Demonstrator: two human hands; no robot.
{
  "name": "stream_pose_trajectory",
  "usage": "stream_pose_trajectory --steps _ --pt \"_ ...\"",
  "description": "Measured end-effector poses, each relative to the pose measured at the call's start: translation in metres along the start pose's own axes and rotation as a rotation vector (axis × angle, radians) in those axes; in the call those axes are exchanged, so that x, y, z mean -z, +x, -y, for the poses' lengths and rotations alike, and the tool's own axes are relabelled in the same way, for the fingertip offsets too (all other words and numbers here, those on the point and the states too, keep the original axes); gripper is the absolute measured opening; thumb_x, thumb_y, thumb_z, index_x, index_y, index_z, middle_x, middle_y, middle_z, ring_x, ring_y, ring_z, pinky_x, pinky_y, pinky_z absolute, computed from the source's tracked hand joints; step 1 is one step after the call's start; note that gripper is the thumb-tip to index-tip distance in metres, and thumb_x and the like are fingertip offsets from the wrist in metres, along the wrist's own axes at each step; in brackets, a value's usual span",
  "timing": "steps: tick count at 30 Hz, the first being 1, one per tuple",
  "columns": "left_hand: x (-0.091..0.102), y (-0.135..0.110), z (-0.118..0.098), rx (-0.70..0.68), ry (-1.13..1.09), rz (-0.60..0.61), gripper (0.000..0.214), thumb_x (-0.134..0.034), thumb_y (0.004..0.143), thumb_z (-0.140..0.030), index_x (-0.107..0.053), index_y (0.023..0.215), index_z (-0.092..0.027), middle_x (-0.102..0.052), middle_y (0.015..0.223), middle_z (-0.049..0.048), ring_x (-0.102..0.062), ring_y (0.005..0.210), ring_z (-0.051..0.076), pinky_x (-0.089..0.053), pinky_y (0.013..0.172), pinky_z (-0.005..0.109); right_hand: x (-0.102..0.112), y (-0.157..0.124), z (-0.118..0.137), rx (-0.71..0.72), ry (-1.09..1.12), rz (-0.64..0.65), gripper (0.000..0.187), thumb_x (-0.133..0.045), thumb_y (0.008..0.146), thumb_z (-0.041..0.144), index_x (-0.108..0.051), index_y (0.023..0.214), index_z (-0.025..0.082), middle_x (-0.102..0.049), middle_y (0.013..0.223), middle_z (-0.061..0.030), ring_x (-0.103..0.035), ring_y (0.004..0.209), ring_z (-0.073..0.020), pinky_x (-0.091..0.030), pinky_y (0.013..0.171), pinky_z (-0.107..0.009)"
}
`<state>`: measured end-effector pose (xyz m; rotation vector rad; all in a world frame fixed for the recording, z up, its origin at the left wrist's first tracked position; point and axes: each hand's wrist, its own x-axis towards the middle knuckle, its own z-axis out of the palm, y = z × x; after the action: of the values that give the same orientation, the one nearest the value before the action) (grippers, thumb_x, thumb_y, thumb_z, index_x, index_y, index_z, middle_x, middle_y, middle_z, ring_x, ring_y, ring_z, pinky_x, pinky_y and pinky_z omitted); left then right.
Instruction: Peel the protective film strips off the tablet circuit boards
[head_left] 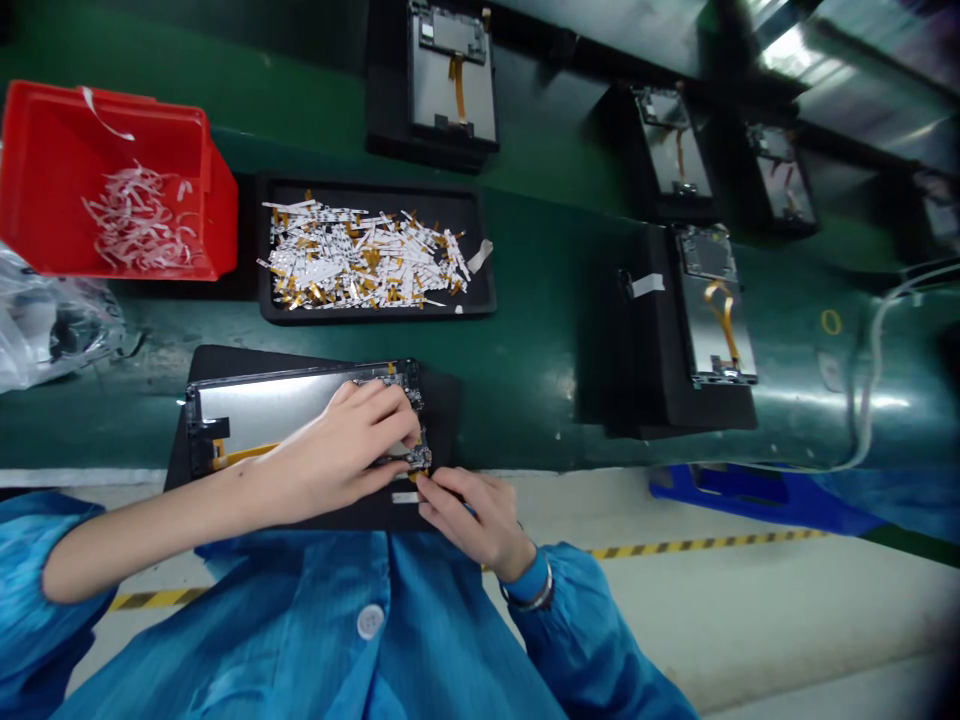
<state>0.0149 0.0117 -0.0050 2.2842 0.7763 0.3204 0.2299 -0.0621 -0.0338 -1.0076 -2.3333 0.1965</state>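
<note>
An opened tablet (270, 405), its metal back plate and circuit board showing, lies on a black foam pad (442, 410) in front of me. My left hand (367, 440) reaches across it, fingers curled over the circuit-board end and thumb near its lower edge. At the lower right corner of the tablet, my right hand (480, 515) pinches at a small orange flex cable (417, 477); its fingertips partly hide the spot. A short white strip (405, 497) lies on the pad just left of these fingertips. An orange ribbon (244, 455) runs partly under my left forearm.
Beyond the pad, a black tray (375, 317) holds many white-and-orange flex strips. A red bin (221, 220) with white scraps stands left, near a clear plastic bag (52, 320). Another opened tablet (709, 320) rests on black foam at right. Several more (476, 90) stand farther back.
</note>
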Motion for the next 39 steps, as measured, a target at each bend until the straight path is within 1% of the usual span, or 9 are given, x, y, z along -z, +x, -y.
stream_pose_trajectory --steps 6,11,17,23,26,29,32,36,39 --pt "-0.001 0.0 0.002 -0.004 -0.013 -0.003 0.01 -0.058 0.093 -0.014 -0.052 0.099 -0.019 -0.055 0.103 0.0038 -0.048 0.095 0.022 -0.031 0.079 0.034 -0.001 0.001 0.002 0.014 -0.045 -0.029 0.016 -0.053 0.096 0.014 -0.07 0.096 0.014 -0.07 0.08 -0.006 -0.064 0.062 -0.012 -0.05 0.055 -0.025" --pt "0.001 -0.002 0.004 -0.011 -0.069 -0.003 0.008 -0.055 0.095 -0.014 -0.052 0.1 -0.019 -0.055 0.102 0.0031 -0.048 0.096 0.022 -0.031 0.081 0.033 -0.001 0.006 0.006 -0.045 -0.098 -0.01 0.021 -0.05 0.096 0.013 -0.07 0.093 0.014 -0.07 0.082 -0.0059 -0.065 0.069 -0.0118 -0.049 0.057 -0.023" --pt "0.005 -0.001 0.002 -0.006 -0.136 0.001 0.007 -0.046 0.101 -0.017 -0.052 0.1 -0.02 -0.054 0.101 0.0018 -0.049 0.095 0.02 -0.031 0.083 0.033 0.003 0.012 0.003 -0.059 -0.006 0.023 0.024 -0.046 0.099 0.015 -0.068 0.092 0.014 -0.07 0.081 -0.0052 -0.066 0.067 -0.0107 -0.052 0.06 -0.021" --pt "0.006 -0.002 0.005 -0.022 -0.134 -0.007 0.012 -0.043 0.101 -0.016 -0.054 0.099 -0.019 -0.056 0.1 0.0027 -0.05 0.092 0.019 -0.033 0.081 0.032 -0.001 0.013 0.005 -0.124 0.068 0.019 0.018 -0.048 0.098 0.015 -0.064 0.091 0.015 -0.069 0.078 -0.0048 -0.065 0.065 -0.0112 -0.052 0.058 -0.022" --pt "0.011 -0.007 0.008 -0.073 -0.132 0.042 0.017 -0.042 0.101 -0.016 -0.058 0.104 -0.02 -0.06 0.104 0.0027 -0.053 0.096 0.019 -0.034 0.085 0.032 -0.004 0.011 0.005 -0.171 0.121 0.008 0.015 -0.049 0.098 0.015 -0.063 0.094 0.016 -0.068 0.079 -0.004 -0.065 0.065 -0.011 -0.051 0.058 -0.021" --pt "0.017 -0.013 0.01 -0.163 -0.127 0.111 0.024 -0.044 0.101 -0.013 -0.059 0.117 -0.022 -0.062 0.116 0.002 -0.053 0.107 0.02 -0.034 0.096 0.032 -0.004 0.009 -0.001 -0.205 0.22 0.017 0.011 -0.05 0.099 0.018 -0.061 0.097 0.019 -0.068 0.083 -0.0025 -0.066 0.07 -0.0098 -0.049 0.057 -0.02" --pt "0.015 -0.019 0.013 -0.22 -0.079 0.103 0.029 -0.043 0.1 -0.012 -0.059 0.124 -0.021 -0.061 0.122 0.0041 -0.05 0.117 0.022 -0.033 0.102 0.033 -0.001 0.01 -0.006 -0.254 0.288 0.045 0.008 -0.053 0.099 0.021 -0.059 0.094 0.02 -0.066 0.085 -0.0019 -0.065 0.071 -0.0092 -0.045 0.051 -0.019" --pt "0.01 -0.021 0.016 -0.27 0.0 0.081 0.032 -0.04 0.101 -0.014 -0.059 0.127 -0.018 -0.06 0.126 0.0058 -0.048 0.122 0.023 -0.031 0.106 0.033 0.003 0.011 -0.007 -0.213 0.225 0.067 0.011 -0.051 0.101 0.024 -0.058 0.093 0.02 -0.065 0.082 -0.0021 -0.063 0.07 -0.01 -0.043 0.051 -0.021" --pt "0.013 -0.02 0.015 -0.313 0.094 0.104 0.034 -0.036 0.103 -0.015 -0.06 0.127 -0.017 -0.062 0.125 0.0061 -0.049 0.121 0.023 -0.032 0.105 0.034 0.003 0.009 -0.007 -0.224 0.189 0.062 0.014 -0.049 0.102 0.026 -0.057 0.091 0.02 -0.064 0.08 -0.0019 -0.062 0.069 -0.0098 -0.041 0.051 -0.021"
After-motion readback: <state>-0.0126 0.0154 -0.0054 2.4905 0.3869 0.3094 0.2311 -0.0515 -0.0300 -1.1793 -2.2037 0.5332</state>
